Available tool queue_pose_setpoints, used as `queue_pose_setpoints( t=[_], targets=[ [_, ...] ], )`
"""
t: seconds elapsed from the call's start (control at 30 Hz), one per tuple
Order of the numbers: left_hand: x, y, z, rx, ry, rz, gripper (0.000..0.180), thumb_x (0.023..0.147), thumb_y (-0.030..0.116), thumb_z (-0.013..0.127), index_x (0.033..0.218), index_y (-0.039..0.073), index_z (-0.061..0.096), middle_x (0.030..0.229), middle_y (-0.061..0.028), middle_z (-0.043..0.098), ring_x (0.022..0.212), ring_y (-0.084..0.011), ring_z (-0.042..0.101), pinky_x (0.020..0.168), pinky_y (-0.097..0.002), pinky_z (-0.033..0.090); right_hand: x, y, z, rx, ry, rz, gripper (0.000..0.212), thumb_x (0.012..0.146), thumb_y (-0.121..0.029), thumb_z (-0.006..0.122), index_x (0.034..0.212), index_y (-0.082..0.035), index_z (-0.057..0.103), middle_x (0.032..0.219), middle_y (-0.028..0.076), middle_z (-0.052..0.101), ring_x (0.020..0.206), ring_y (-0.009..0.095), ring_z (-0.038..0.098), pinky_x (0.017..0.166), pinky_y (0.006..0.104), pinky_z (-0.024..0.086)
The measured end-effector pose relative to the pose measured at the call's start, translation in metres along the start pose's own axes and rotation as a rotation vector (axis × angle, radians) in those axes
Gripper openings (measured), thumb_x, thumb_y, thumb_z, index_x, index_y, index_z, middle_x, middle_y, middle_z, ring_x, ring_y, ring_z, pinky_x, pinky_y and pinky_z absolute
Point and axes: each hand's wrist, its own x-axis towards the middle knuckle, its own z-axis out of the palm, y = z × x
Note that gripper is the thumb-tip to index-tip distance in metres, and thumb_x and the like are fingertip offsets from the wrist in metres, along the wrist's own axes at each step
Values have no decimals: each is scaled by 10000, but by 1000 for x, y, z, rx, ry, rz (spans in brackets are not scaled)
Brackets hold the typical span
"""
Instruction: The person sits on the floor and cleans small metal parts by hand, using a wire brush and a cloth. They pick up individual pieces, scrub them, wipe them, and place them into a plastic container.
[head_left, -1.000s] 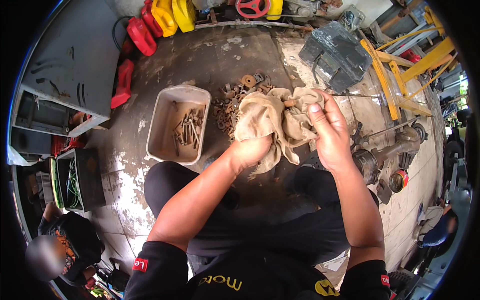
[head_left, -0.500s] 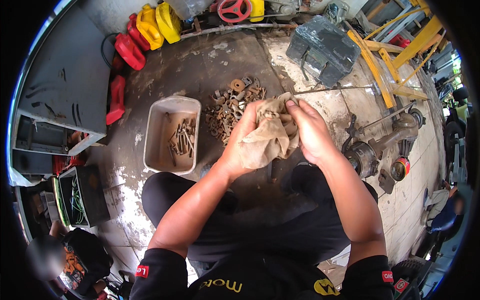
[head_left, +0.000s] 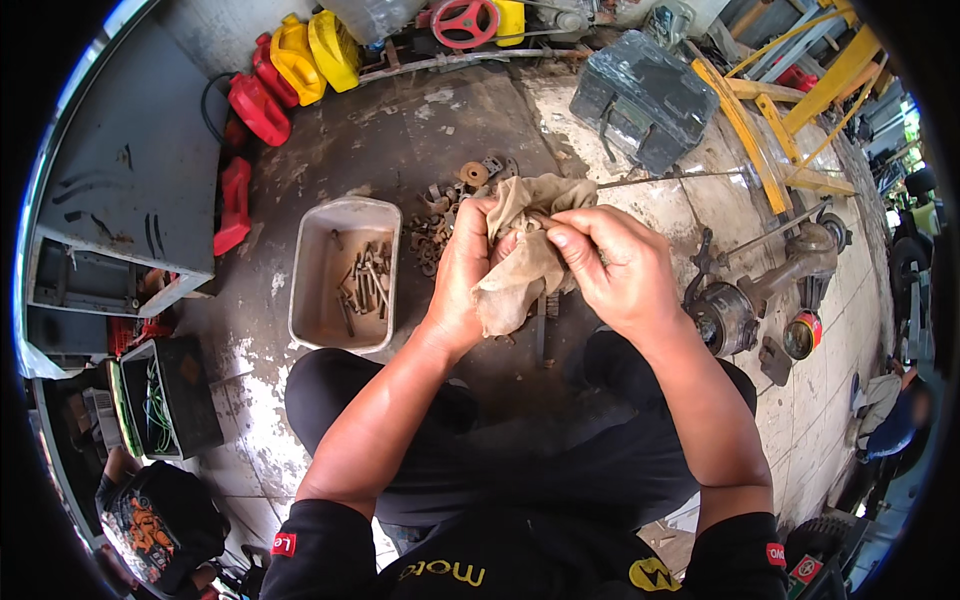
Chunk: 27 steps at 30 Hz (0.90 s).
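Note:
A crumpled beige rag [head_left: 522,285] is held up between both hands, above the floor and in front of my knees. My left hand [head_left: 463,275] is closed round the rag's left side. My right hand [head_left: 615,262] pinches a fold at its upper right, thumb against fingers. Whether a small part sits inside the cloth is hidden. Behind the rag lies a heap of rusty metal parts [head_left: 432,225], partly covered by my hands. To the left stands a grey plastic tub [head_left: 297,290] with several rusty bolts [head_left: 368,280] in it.
A black toolbox [head_left: 645,100] stands at the back right beside a yellow frame [head_left: 745,135]. Greasy machine parts [head_left: 760,295] lie to the right. Red jerrycans [head_left: 258,108] and a grey cabinet [head_left: 130,150] are at the left. Another person [head_left: 160,525] is at the lower left.
My right hand has shifted its grip from the rag's right edge to a pinch nearer its middle. The rag is bunched differently and sits slightly further left.

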Motion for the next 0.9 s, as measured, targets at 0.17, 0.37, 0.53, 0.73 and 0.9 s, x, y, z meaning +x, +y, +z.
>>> queue_pose_setpoints(
  t=[0.17,0.37,0.53,0.73,0.9],
  targets=[
    [0,0,8,-237,118,28,229,993,77,612,1180,85,478,1164,-58,603,1030,-126,609,893,-293,534,-6,-1,15,180,42,205,153,960,-139,672,1016,0,702,835,106,684,737,230,685,655,347,543],
    [4,19,6,-248,108,-105,214,1022,133,582,1209,62,508,1113,-53,630,1003,-118,609,868,-281,520,3,18,-3,672,98,606,258,1040,-220,562,1087,11,668,843,35,643,651,80,531,587,224,435],
    [7,19,4,-496,89,-103,366,1017,172,591,1356,85,483,1183,-72,646,1078,-192,649,881,-344,566,2,27,-23,1152,-7,772,274,1051,-230,538,1161,5,629,901,45,615,608,67,429,580,215,374],
    [8,33,5,-556,1,-251,369,1020,208,597,1352,60,530,1196,-71,646,1088,-178,641,860,-321,566,-1,24,-20,1109,-77,786,237,1043,-206,556,1155,-16,642,895,33,627,633,66,469,583,212,389],
    [7,25,11,74,-56,-35,368,1049,249,540,1331,12,521,1155,-91,653,1042,-162,648,885,-318,527,-4,16,-8,600,-108,514,199,1013,-137,603,1121,16,669,892,7,670,772,51,582,681,217,480]
  ],
)
